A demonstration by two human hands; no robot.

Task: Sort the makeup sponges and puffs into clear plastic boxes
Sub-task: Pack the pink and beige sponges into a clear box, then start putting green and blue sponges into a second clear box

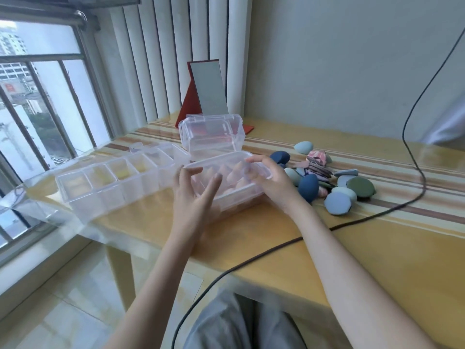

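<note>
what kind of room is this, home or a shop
Probably a home, likely an upper-floor flat: a small table stands by a barred window overlooking city buildings, with a standing mirror and tiled floor.
</note>
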